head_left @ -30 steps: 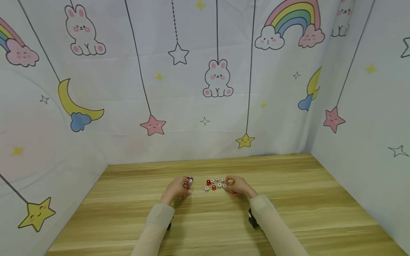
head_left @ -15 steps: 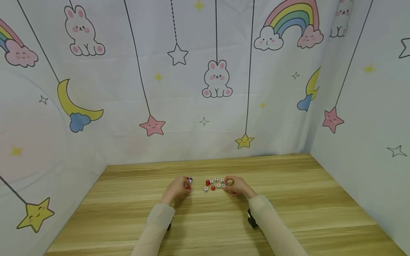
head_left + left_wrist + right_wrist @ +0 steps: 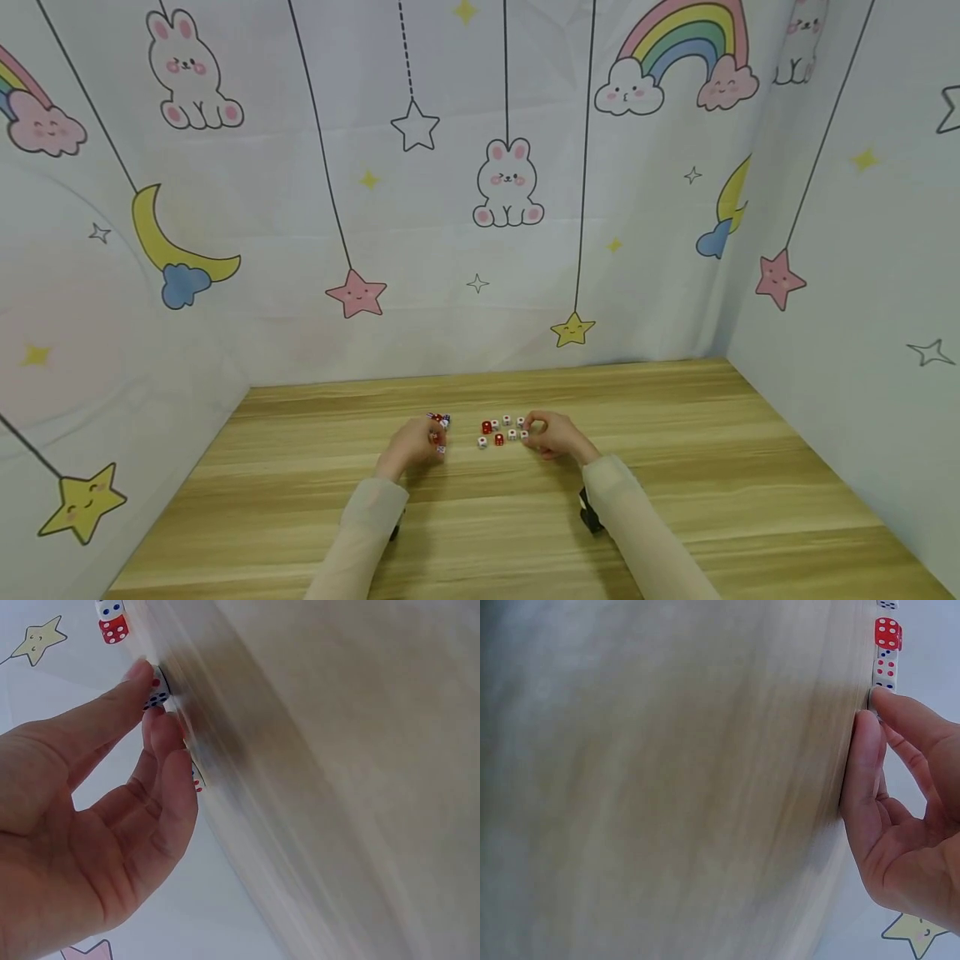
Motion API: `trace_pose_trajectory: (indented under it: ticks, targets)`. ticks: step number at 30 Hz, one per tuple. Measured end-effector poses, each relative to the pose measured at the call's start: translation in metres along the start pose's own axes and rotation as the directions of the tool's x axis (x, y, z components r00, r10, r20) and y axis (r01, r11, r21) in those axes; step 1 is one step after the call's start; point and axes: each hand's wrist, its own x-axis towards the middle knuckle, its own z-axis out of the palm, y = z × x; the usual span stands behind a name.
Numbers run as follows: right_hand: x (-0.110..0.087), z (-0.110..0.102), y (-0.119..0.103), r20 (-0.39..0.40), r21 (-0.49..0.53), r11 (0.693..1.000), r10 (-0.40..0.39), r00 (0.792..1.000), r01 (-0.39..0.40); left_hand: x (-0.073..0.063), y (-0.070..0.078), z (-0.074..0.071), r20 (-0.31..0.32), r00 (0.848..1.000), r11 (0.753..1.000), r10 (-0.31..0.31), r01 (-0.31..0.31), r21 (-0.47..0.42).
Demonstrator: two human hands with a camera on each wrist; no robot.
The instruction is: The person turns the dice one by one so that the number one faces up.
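My left hand [image 3: 415, 442] is at the left cluster of dice. In the left wrist view, its thumb and fingertips pinch a white die [image 3: 157, 696] with blue and red pips. Part of another white die [image 3: 197, 778] shows behind the fingers. Red, white and blue dice [image 3: 446, 419] in the cluster are partly covered by the hand. My right hand [image 3: 557, 435] is curled at the right end of the middle group, fingertips right at a white die [image 3: 524, 435]. In the right wrist view, thumb and forefinger close on a die mostly hidden by the thumb.
Between the hands stand several dice in two loose rows, among them a red die [image 3: 499, 439] and a white die [image 3: 482, 442]. The wooden table [image 3: 495, 533] meets a cloth backdrop [image 3: 420, 342] at its back edge. A dark wrist device [image 3: 590, 511] sits under the right sleeve.
A white die at the left hand's thumb, mostly hidden half a second ago, shows again, slightly further left than a second ago. The right hand and the middle dice stay put.
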Motion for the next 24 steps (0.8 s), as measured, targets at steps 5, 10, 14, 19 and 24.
trace_pose_trajectory:
  ticks: [5, 10, 14, 19, 24]
  targets:
    - [-0.0005, -0.0005, -0.0004, 0.0, -0.019, 1.0, -0.003, 1.0, 0.003, 0.0011, 0.0003, 0.0012, 0.004, 1.0, 1.0, -0.015, 0.015, 0.001]
    - [-0.0016, -0.0005, -0.0009, 0.004, -0.015, 1.0, -0.004, 1.0, 0.004, 0.0004, 0.004, 0.0006, 0.012, 0.999, 0.999, -0.043, 0.043, -0.007]
    - [-0.002, 0.0002, -0.0009, 0.008, -0.007, 1.0, 0.002, 1.0, -0.002, -0.0005, 0.0037, 0.0018, 0.013, 0.999, 0.999, -0.04, 0.04, -0.007]
    - [-0.0006, -0.0002, -0.001, 0.007, 0.001, 1.0, 0.011, 1.0, -0.011, 0.0006, 0.0014, 0.0027, 0.01, 0.999, 0.999, -0.043, 0.044, -0.033]
    - [0.0001, -0.001, -0.0009, 0.007, -0.007, 1.0, 0.003, 1.0, -0.003, 0.0008, 0.001, 0.0016, -0.003, 0.999, 0.998, -0.048, 0.048, -0.05]
